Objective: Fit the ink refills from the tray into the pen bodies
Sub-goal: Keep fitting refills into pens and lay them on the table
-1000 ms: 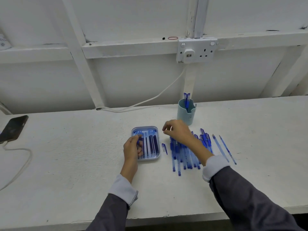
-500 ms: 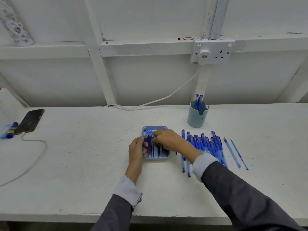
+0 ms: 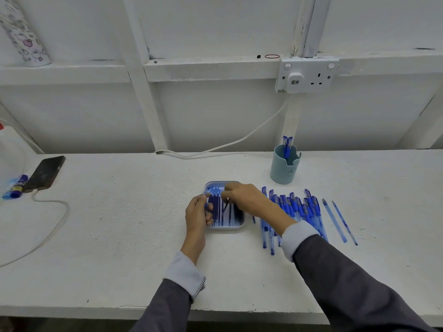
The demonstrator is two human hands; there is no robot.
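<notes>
At the tray's [image 3: 226,228] 9 o'clock edge, the left hand [image 3: 197,213] curls round a small blue piece [image 3: 206,206]. Thin dark-blue refills [image 3: 217,213] lie side by side inside, long axes 6 to 12 o'clock. The right hand [image 3: 244,200] pinches one, tilted. Clear blue pen bodies [image 3: 297,209] lie at 3 o'clock, darker ends toward 12.

Tray [image 3: 236,226]: pale blue, rounded rectangle, lying flat at frame centre. Ink refills [image 3: 217,212]: thin dark-blue rods, laid side by side lengthwise inside the tray. One tilted refill [image 3: 225,207] crosses its neighbours. Pen bodies [image 3: 297,209]: translucent blue, darker at the far ends, in a close overlapping row right of the tray. Two thinner ones [image 3: 334,220] lie apart at the row's right end.
</notes>
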